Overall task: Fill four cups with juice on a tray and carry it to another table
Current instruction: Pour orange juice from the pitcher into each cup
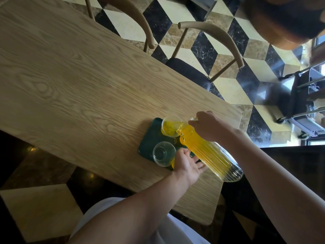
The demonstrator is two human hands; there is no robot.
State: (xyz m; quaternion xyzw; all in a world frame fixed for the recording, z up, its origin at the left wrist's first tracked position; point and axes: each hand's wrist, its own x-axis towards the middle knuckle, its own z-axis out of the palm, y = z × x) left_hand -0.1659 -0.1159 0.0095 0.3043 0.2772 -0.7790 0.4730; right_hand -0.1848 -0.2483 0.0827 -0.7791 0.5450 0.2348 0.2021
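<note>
A dark green tray (pixel 150 138) lies near the table's right end. On it, a clear cup (pixel 171 126) at the far side holds orange juice, and a clear cup (pixel 163 153) nearer me holds none. A ribbed glass pitcher (pixel 209 152) of orange juice is tilted, its spout over the far cup. My right hand (pixel 209 128) grips the pitcher near its neck. My left hand (pixel 188 164) is spread under the pitcher's body, resting by the tray's near edge. More cups with juice show partly behind the pitcher and my left hand.
The long wooden table (pixel 79 88) stretches away to the left. Two wooden chairs (pixel 198 55) stand along its far side on a checkered marble floor. A metal cart (pixel 302 103) stands at the right. A brown round table edge (pixel 281 23) shows at top right.
</note>
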